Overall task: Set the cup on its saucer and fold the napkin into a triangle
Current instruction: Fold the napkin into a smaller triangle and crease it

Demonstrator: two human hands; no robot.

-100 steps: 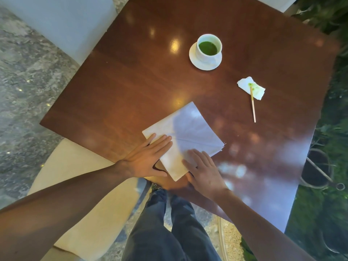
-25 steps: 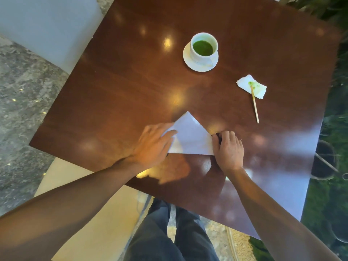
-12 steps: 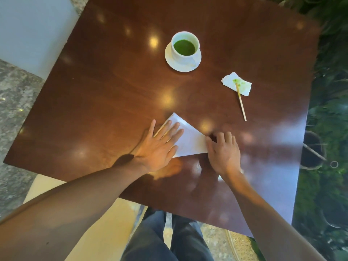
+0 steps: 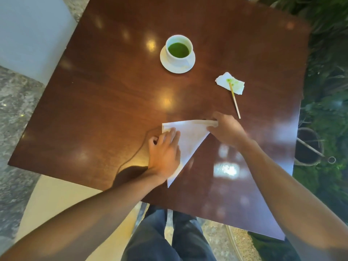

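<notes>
Napkin: my white napkin [image 4: 190, 137] lies folded into a triangle on the desk [image 4: 105, 102], one point aimed at me.
Left hand: my left hand [image 4: 164, 151] rests flat on the napkin's left side, fingers loosely extended.
Right hand: my right hand [image 4: 225, 129] pinches the napkin's right corner.
Cup: the cup [image 4: 178, 50] of green drink sits on its saucer [image 4: 186, 67], well apart from the napkin.
Other: a stained tissue [image 4: 230, 85] and a wooden stick [image 4: 235, 102] lie near my right hand.
</notes>
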